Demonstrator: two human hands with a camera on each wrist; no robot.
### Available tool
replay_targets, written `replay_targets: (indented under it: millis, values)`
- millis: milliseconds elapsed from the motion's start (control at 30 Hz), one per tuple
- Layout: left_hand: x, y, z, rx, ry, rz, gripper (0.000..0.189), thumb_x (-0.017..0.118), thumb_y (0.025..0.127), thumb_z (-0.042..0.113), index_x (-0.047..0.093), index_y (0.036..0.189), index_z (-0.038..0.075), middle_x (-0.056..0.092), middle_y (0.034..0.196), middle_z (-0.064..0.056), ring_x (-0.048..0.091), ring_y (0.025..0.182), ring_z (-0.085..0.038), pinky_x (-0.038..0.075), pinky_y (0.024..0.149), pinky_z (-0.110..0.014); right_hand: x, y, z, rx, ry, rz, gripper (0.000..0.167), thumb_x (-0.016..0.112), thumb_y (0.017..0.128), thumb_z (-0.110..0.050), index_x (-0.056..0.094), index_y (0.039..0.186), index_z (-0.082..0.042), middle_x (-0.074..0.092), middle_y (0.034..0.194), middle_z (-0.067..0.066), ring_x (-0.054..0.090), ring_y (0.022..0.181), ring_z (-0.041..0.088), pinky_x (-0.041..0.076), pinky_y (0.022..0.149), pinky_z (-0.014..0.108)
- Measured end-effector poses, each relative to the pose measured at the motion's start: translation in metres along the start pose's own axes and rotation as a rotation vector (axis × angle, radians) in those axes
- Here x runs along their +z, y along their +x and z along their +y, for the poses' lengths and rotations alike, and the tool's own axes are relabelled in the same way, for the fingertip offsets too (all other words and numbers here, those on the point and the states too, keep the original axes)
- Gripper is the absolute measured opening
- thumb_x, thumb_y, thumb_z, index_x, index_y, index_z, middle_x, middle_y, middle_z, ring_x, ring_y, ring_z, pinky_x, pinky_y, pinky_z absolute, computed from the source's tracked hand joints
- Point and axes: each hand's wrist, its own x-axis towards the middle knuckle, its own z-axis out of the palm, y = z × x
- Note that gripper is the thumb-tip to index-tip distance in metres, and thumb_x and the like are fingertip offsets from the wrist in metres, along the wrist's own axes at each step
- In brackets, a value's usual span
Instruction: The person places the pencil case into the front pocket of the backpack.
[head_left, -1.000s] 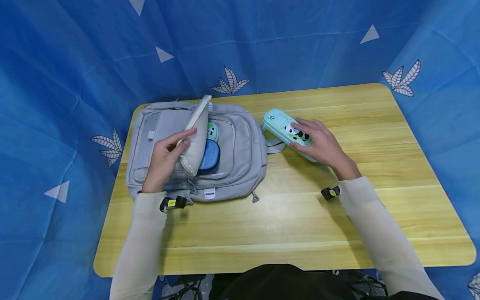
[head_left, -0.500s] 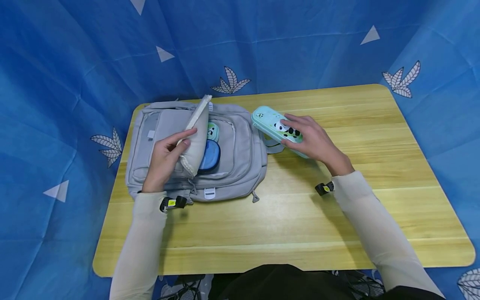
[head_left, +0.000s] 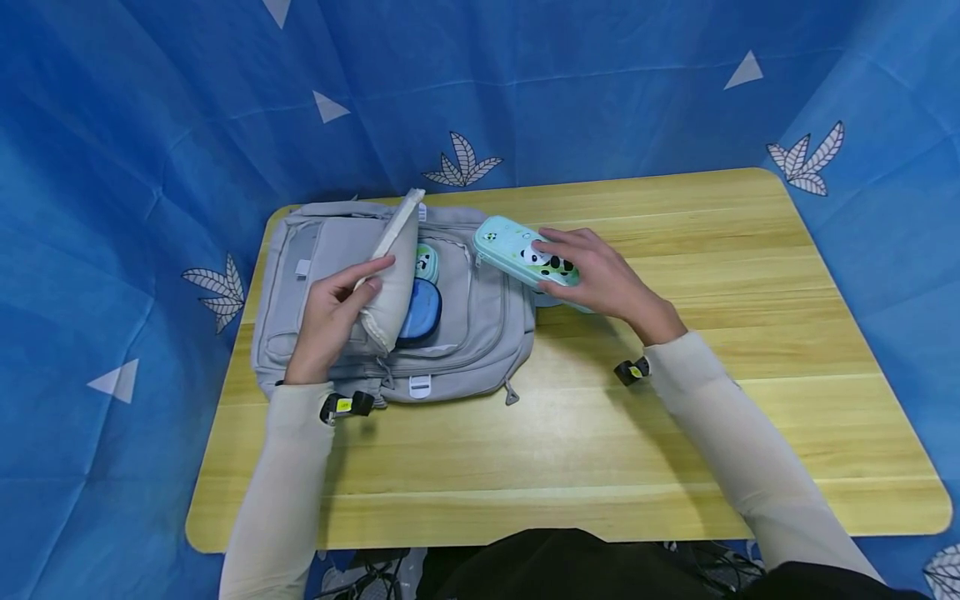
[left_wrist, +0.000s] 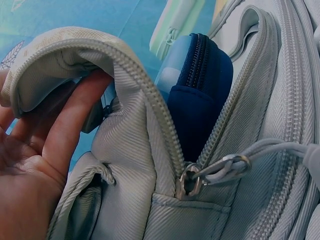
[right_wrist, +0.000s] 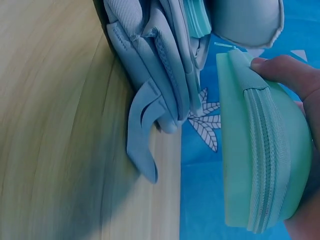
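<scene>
A grey backpack (head_left: 491, 333) lies flat on the table, its front pocket unzipped. My left hand (head_left: 333, 312) grips the lifted pocket flap (head_left: 393, 287), fingers curled under its edge in the left wrist view. Inside the pocket show a dark-blue zipped case (left_wrist: 197, 100) and a small mint case with a panda face (head_left: 425, 260). My right hand (head_left: 611, 279) holds a mint panda pencil case (head_left: 504, 243) from above, thumb and fingers on opposite sides. This pencil case is zipped closed and raised above the table, its far end overlapping the backpack's right edge in the head view.
The wooden table (head_left: 675, 467) extends right and toward the body. Blue patterned cloth (head_left: 585, 100) hangs behind it. A grey strap loop (right_wrist: 142, 135) sticks out from the backpack's near end in the right wrist view. A zipper pull (left_wrist: 190, 180) sits at the pocket corner.
My right hand has carried the mint pencil case leftward, from beside the backpack to over its right edge. My left hand keeps the flap raised in the same place.
</scene>
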Motion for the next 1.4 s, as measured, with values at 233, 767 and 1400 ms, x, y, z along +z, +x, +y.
replay_targets:
  millis: [233,767,1400]
  values:
    - [0.000,-0.001,0.000,0.002,-0.005,-0.001,0.034,0.064,0.111,0.017,0.074,0.143,0.008,0.072,0.147,0.003,0.061,0.139,-0.008,0.050,0.104,-0.021,0.005,0.009,-0.004,-0.027,-0.003,-0.034,0.065,0.081,0.098,-0.034,0.063,0.155,-0.011,0.050,0.169,0.012,0.050,0.146,0.038,0.046,0.114,0.059]
    - [0.000,0.000,0.001,-0.004,-0.025,-0.009,0.034,0.063,0.111,0.015,0.073,0.143,0.007,0.071,0.147,0.000,0.062,0.136,-0.008,0.052,0.100,-0.021,0.013,0.028,-0.001,-0.099,0.049,-0.064,0.062,0.082,0.099,-0.033,0.064,0.154,-0.012,0.051,0.169,0.009,0.048,0.149,0.036,0.045,0.115,0.056]
    - [0.001,0.001,0.000,0.001,-0.026,-0.003,0.034,0.063,0.111,0.014,0.073,0.142,0.007,0.072,0.145,0.002,0.065,0.118,-0.007,0.051,0.089,-0.020,0.020,0.045,-0.006,-0.141,0.043,-0.136,0.064,0.082,0.099,-0.033,0.062,0.156,-0.012,0.050,0.169,0.012,0.047,0.148,0.038,0.046,0.115,0.056]
